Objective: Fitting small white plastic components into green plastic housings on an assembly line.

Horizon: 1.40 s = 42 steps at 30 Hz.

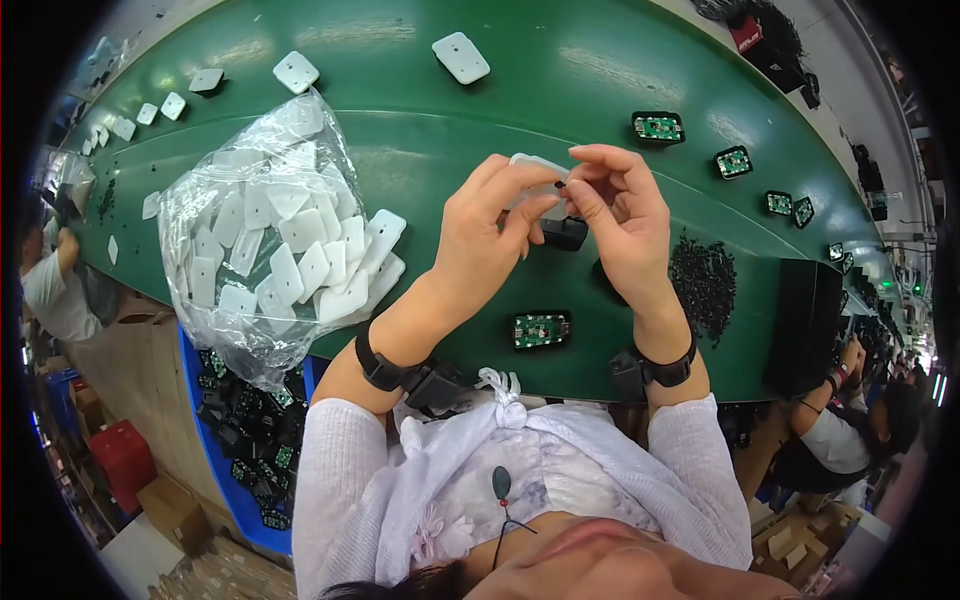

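Note:
My left hand (pixel 478 222) and my right hand (pixel 630 212) meet over the green bench. Their fingertips close around a small black part (pixel 560 184), too small to make out fully. Just below the fingers is a black case (pixel 566 234), partly covered by them. Behind the fingertips shows a white plastic cover (pixel 538 166), mostly hidden; whether it joins the black case I cannot tell. Nearer my body lies a black case with a green circuit board (pixel 541 330). Beside my right wrist is a pile of tiny black parts (pixel 703 285).
At left, a clear plastic bag (pixel 215 335) spills white covers (pixel 345 298). More white covers (pixel 461 58) and board-filled cases (pixel 657 127) line the green bench (pixel 400 170). A blue bin (pixel 258 528) of cases stands below. A black box (pixel 805 325) and other people flank me.

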Available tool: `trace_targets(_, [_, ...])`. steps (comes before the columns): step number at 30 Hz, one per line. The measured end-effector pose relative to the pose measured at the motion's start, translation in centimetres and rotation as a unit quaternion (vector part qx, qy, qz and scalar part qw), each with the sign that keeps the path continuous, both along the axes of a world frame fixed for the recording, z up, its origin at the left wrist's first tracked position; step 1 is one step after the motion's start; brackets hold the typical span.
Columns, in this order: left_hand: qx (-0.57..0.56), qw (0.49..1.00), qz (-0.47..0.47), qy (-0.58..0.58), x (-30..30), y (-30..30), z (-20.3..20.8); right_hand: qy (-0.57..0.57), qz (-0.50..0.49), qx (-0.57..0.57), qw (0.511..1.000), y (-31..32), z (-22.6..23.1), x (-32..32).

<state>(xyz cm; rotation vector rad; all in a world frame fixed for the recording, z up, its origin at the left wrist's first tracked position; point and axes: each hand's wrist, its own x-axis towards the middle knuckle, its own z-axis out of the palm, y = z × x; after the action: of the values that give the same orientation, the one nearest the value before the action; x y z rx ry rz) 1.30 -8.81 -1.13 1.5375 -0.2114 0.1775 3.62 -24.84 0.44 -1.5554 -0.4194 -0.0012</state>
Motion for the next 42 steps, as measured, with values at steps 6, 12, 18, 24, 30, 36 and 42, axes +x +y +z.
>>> trace_targets(6, [0.085,0.993,0.035,-0.071,0.5,0.2,-0.5,-0.008,0.002,-0.074,0.997,0.2,-0.4,-0.2])
trace_targets(12, [-0.039,0.997,-0.024,0.064,0.2,0.4,0.0,-0.112,-0.019,-0.156,0.981,-0.4,0.0,0.3])
trace_targets(18, [-0.171,0.980,-0.058,0.089,0.4,-0.3,-0.3,-0.295,-0.098,-0.274,0.910,-0.5,-0.2,0.4])
trace_targets(24, [-0.200,0.973,-0.053,0.100,0.3,-0.7,-0.8,-0.206,-0.092,-0.230,0.947,-0.1,-0.6,0.2])
trace_targets(30, [-0.164,0.983,-0.036,0.071,0.0,-0.8,-1.2,-0.149,-0.122,-0.223,0.955,0.3,-0.5,0.0])
trace_targets(36, [-0.058,0.998,0.017,0.012,-0.2,-0.8,-1.6,-0.102,-0.123,-0.210,0.965,0.6,-1.5,-0.2])
trace_targets(42, [-0.075,0.997,0.008,0.002,0.5,-0.9,-2.2,-0.186,-0.101,-0.219,0.953,0.0,-2.5,0.2])
